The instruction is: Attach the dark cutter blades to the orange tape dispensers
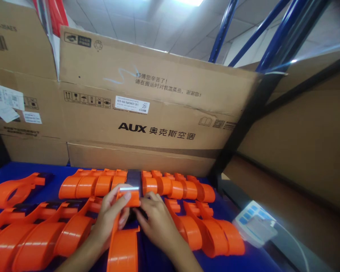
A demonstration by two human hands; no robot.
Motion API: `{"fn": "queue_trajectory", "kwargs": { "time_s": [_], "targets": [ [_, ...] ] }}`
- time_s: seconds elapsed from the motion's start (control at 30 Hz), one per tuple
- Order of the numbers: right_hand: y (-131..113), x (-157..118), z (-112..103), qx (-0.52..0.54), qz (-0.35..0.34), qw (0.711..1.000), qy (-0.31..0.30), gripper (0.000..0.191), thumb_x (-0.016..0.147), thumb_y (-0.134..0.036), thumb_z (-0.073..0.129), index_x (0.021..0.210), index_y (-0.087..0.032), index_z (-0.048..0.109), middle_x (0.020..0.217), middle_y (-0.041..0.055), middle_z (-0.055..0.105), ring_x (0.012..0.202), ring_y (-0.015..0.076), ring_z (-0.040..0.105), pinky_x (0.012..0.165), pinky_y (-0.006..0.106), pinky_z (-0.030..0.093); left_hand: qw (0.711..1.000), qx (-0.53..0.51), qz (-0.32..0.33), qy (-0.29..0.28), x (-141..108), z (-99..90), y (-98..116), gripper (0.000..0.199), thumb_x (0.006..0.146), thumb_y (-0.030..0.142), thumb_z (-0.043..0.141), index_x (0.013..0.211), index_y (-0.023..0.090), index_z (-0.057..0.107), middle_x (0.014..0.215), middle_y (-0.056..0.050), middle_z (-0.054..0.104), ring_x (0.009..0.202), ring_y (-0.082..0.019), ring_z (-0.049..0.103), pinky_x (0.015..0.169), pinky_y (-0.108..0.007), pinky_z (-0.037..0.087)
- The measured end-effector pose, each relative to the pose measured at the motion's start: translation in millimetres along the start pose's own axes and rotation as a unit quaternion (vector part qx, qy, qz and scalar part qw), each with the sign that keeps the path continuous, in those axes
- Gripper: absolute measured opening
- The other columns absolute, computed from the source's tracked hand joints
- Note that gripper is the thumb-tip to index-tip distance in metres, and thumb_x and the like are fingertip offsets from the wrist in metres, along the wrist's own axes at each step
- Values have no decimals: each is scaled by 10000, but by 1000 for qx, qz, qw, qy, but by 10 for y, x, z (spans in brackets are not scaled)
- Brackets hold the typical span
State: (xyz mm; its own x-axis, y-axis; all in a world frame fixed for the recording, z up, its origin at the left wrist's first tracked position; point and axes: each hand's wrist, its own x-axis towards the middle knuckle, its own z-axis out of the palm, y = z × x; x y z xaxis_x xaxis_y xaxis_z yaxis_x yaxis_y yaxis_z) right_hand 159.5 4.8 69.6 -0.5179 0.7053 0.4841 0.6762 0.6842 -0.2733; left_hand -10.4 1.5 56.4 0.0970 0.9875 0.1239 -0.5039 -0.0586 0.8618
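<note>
My left hand [116, 207] is wrapped round the head of an orange plastic tape dispenser [123, 249], thumb pressed on its front. A pale serrated strip [129, 188] runs along the top edge of that head. The dispenser's wide round part hangs down toward me. My right hand [151, 211] is beside it, its curled fingers at the right edge of the head; whether they grip the dispenser or a small part is hidden. Behind my hands stands a dark block [134, 178].
Several orange dispensers lie in rows on the blue surface [56, 172], left [36, 241] and right [215, 234]. Cardboard [147, 151] walls off the back. A dark rack post [235, 128] rises at the right, near a white and blue device [255, 223] with a cable.
</note>
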Motion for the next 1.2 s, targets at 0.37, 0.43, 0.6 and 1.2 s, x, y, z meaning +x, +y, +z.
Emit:
{"fn": "queue_trajectory", "kwargs": {
  "time_s": [0.37,0.43,0.6,1.2],
  "targets": [
    [-26,-33,-157,173,66,966,179,182,1022,-202,564,1129,-238,706,1028,60,736,966,229,668,869,355,517,999,49,-2,-11,4,3,-54,322,893,482,709,1047,226,591,435,112,438,336,-50,298,362,-149,243],
    [-53,-36,-174,216,81,954,189,195,1022,-229,578,1172,-240,701,1040,55,732,959,216,682,856,336,526,997,65,-2,-32,-8,10,-62,342,896,487,703,1085,228,584,442,118,429,329,-52,295,351,-149,233],
    [-86,-25,-156,271,115,943,154,154,996,-293,636,1106,-245,733,990,36,730,898,202,673,811,314,514,994,98,-5,-57,-64,56,-62,369,913,480,683,1158,232,562,474,131,414,322,-50,303,340,-140,233],
    [-94,-8,-152,354,181,900,177,170,945,-373,698,959,-209,743,914,43,704,839,202,620,778,306,493,993,97,7,-60,5,26,-65,348,889,479,713,1077,232,554,464,137,397,342,-50,290,366,-146,219]
  ]
}}
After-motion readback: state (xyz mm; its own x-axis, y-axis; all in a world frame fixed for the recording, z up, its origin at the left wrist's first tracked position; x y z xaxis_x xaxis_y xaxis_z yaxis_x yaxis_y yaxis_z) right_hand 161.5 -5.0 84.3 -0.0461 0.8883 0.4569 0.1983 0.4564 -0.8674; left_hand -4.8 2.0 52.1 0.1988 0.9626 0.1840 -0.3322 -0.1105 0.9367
